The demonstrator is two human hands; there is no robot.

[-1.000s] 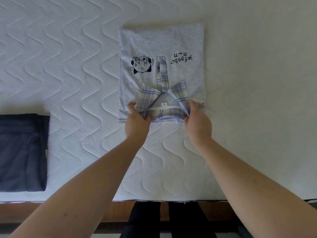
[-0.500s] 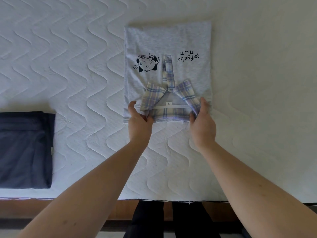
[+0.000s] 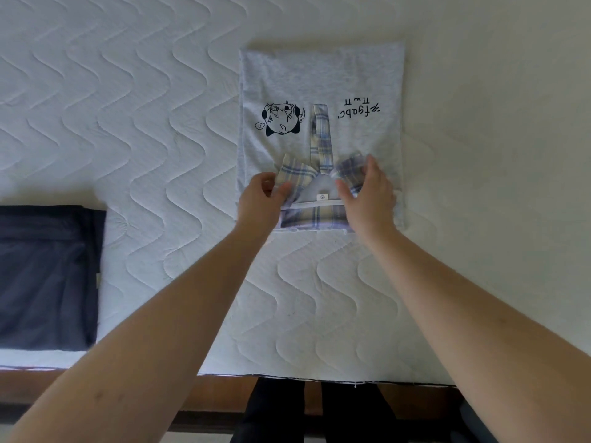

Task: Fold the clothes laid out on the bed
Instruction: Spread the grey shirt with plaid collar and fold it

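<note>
a folded grey shirt (image 3: 323, 87) lies at upper centre of the frame on the quilted bed (image 3: 128, 123). the left hand (image 3: 259, 203) pinches its plaid collar (image 3: 315, 199); the right hand (image 3: 367, 196) grips the collar's other flap. a dark folded garment (image 3: 44, 276) sits at lower left.

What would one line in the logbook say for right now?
left hand: pinching plaid collar | right hand: fingers on collar | grey shirt: folded, on bed | dark clothes: folded, left

soft daylight, slight motion blur
</note>
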